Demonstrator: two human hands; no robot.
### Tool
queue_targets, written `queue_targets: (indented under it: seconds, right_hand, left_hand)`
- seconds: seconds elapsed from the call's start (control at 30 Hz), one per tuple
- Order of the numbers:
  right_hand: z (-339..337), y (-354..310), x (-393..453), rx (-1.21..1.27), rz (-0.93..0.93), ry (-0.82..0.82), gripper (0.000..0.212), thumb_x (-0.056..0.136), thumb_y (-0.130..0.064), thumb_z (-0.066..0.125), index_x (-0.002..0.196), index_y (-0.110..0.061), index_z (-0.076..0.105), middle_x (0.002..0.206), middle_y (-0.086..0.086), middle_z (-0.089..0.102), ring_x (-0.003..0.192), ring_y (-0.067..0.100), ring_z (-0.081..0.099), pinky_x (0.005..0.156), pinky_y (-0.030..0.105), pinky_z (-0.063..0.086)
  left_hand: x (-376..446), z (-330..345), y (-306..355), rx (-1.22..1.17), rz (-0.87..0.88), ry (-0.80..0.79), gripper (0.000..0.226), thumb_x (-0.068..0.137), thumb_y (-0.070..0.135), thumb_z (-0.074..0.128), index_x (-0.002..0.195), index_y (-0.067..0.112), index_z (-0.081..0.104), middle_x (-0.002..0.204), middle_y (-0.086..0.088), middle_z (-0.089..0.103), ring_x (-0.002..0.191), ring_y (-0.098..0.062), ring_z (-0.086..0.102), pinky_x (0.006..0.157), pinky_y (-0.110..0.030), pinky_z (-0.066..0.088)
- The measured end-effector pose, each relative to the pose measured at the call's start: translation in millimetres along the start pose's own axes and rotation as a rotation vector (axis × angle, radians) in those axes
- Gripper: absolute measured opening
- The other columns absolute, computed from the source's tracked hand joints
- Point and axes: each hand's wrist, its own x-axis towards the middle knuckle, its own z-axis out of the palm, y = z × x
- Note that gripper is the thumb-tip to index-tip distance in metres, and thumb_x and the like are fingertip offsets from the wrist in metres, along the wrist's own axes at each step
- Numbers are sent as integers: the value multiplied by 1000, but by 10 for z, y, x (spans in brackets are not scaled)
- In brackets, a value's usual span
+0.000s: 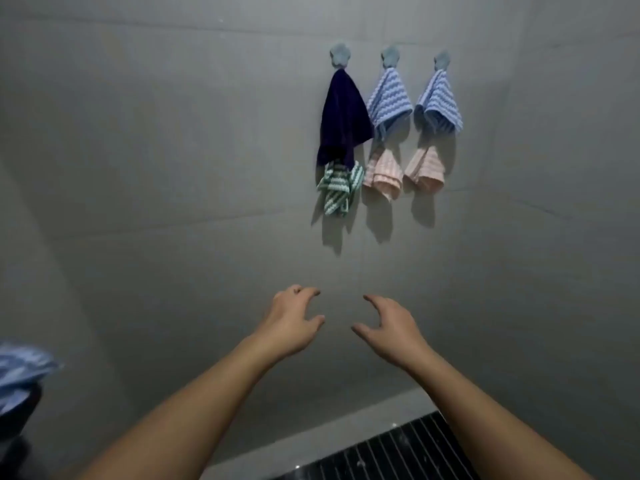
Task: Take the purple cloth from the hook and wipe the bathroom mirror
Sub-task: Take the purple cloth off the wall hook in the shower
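The dark purple cloth (343, 119) hangs from the leftmost of three grey-blue flower-shaped hooks (340, 56) on a grey tiled wall. My left hand (294, 323) and my right hand (389, 327) are raised side by side well below the cloth, both with fingers curled apart and nothing in them. Neither hand touches any cloth. No mirror is in view.
Two blue striped cloths (389, 100) (439, 102) hang on the other hooks. Below hang a green striped cloth (337, 188) and two pink cloths (383, 174) (425, 171). A dark ribbed surface (398, 452) lies at bottom right; a blurred blue striped cloth (20, 372) sits at left.
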Motion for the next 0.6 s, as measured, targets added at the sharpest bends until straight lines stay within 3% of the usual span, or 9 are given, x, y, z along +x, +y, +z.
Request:
queue_targets:
  seconds: [0.23, 0.47, 0.53, 0.6]
  right_hand:
    - [-489, -67, 1198, 12, -35, 101, 71, 91, -40, 69, 151, -16, 42, 152, 9, 49, 141, 26, 43, 114, 32, 33]
    - [-982, -426, 2294, 43, -97, 278, 66, 90, -38, 71, 148, -16, 47, 148, 8, 54, 134, 26, 51, 106, 35, 42]
    - [-1193, -571, 2609, 76, -123, 359, 64, 89, -38, 72, 146, -16, 51, 145, 7, 58, 132, 25, 54, 104, 36, 44]
    - [-1403, -687, 2908, 117, -168, 464, 63, 88, -39, 73, 144, -16, 53, 142, 6, 60, 130, 24, 56, 104, 39, 48]
  left_hand:
    - [1358, -461, -55, 45, 127, 64, 58, 83, 46, 64, 136, 24, 54, 136, -9, 56, 129, -29, 49, 108, -36, 40]
    - [2517, -1076, -44, 24, 270, 221, 51, 86, 41, 65, 134, 27, 55, 138, -5, 56, 127, -25, 52, 104, -34, 41]
    - [2809, -1325, 25, 9, 311, 270, 51, 87, 41, 65, 134, 28, 55, 137, -3, 56, 121, -24, 56, 100, -31, 41]
    - [3071, -1551, 113, 5, 356, 334, 49, 87, 41, 65, 133, 29, 56, 135, 0, 57, 100, -21, 63, 91, -29, 42]
